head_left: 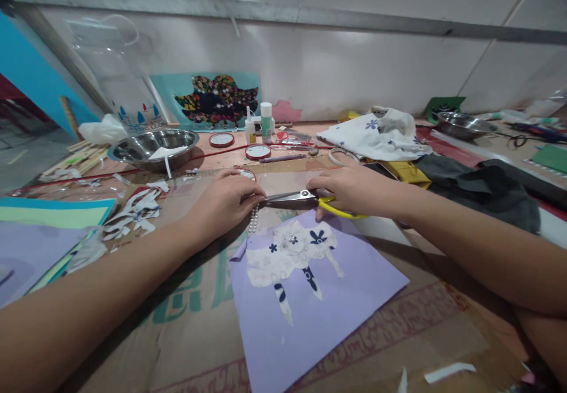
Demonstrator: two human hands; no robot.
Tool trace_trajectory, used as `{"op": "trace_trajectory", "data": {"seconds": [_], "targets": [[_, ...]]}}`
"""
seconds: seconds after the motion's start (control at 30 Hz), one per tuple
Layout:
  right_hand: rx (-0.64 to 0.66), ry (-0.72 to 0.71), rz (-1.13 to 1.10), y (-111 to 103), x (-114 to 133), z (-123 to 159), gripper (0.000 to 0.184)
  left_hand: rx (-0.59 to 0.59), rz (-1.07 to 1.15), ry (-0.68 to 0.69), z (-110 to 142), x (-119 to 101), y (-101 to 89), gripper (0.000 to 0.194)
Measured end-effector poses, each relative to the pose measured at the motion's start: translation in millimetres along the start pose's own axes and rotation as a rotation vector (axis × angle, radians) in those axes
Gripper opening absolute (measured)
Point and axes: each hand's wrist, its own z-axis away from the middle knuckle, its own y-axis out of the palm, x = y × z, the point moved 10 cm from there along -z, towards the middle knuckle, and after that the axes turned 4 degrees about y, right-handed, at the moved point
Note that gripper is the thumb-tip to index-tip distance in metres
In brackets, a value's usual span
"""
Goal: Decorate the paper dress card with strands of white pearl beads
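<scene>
My right hand (341,189) is closed around the yellow handles of a pair of scissors (292,196), whose blades point left. The blade tips reach the fingertips of my left hand (225,204). Pinched in those fingers is a strip of pearl beads (254,220) that hangs down below them. Just under both hands lies a sheet of purple paper (354,316), one corner curled at the left. Glued-looking white fabric pieces with dark blue flowers form an animal-like shape (274,263) on it, with some beads near its top.
Cardboard (195,334) covers the tabletop. Fabric scraps (135,210) and coloured paper (39,245) lie at left, near a metal bowl (153,148). Behind stand a glue stick (266,121) and a glue bottle (250,128). Flowered white cloth (372,136) and dark cloth (482,189) lie at right.
</scene>
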Motion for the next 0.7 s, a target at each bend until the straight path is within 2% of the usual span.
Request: {"op": "trace_trajectory", "data": {"seconds": [0.23, 0.43, 0.6, 0.7], "targets": [[-0.031, -0.02, 0.033, 1.2, 0.8, -0.9, 0.021, 0.007, -0.007, 0.015, -0.4, -1.4, 0.9, 0.022], [-0.028, -0.046, 0.079, 0.1, 5.3, 3.0, 0.024, 0.021, -0.059, -0.002, -0.9, -4.2, -1.7, 0.02], [0.048, -0.024, -0.009, -2.3, 10.3, 5.4, 0.018, -0.003, -0.072, 0.008, -0.2, -7.6, -6.0, 0.02], [0.091, 0.027, -0.072, -8.6, -0.2, 6.6, 0.016, -0.033, -0.041, -0.001, 0.5, -3.8, -5.9, 0.02]]}}
